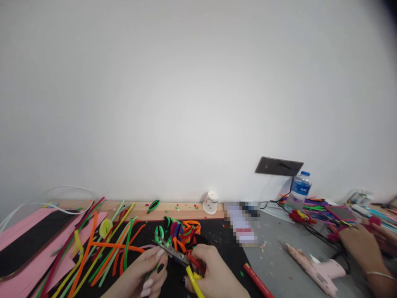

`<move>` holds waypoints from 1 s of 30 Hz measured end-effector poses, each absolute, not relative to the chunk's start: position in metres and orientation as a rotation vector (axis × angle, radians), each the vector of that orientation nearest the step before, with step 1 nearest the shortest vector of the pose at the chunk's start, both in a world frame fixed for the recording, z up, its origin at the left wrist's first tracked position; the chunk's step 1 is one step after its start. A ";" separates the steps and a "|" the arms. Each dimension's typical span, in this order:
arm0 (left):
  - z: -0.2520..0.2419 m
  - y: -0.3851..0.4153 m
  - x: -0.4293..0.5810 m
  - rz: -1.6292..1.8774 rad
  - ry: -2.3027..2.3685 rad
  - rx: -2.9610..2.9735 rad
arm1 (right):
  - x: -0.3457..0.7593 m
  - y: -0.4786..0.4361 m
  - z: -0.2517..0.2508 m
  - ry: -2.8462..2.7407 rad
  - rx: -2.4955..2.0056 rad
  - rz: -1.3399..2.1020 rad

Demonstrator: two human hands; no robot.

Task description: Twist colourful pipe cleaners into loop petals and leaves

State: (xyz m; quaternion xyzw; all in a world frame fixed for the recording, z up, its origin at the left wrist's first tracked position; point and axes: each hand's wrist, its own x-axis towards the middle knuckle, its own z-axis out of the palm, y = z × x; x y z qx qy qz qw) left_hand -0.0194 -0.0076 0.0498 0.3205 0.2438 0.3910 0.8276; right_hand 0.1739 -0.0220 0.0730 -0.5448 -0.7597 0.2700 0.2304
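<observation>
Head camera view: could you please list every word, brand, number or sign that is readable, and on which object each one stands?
No text can be read with certainty.
Bottle, blue label: pale lettering, too small and blurred.
White cup: dark marks, perhaps writing, illegible.
Pale item beside the black mat: pixelated, nothing readable.

Left hand (152,263) pinching, right hand (211,265) curled in a grip, close together, wrists (128,278) angled inward

A plain pale wall (198,99) rises behind a grey tabletop (273,244)
</observation>
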 end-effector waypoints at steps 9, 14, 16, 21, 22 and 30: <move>0.041 -0.004 -0.014 1.238 1.077 1.355 | 0.170 -0.018 0.053 -1.864 -1.568 0.910; 0.043 -0.008 -0.020 1.377 1.308 1.542 | 0.164 -0.019 0.055 -1.811 -1.590 0.967; 0.039 -0.006 -0.025 1.386 1.346 1.709 | 0.162 -0.019 0.056 -1.804 -1.610 0.957; 0.026 -0.001 -0.034 1.345 1.456 2.286 | 0.160 -0.019 0.052 -1.808 -1.653 0.943; 0.026 0.000 -0.035 1.350 1.492 2.360 | 0.161 -0.019 0.050 -1.814 -1.658 0.928; 0.027 0.002 -0.037 1.383 1.554 2.635 | 0.162 -0.020 0.032 -1.847 -1.665 0.862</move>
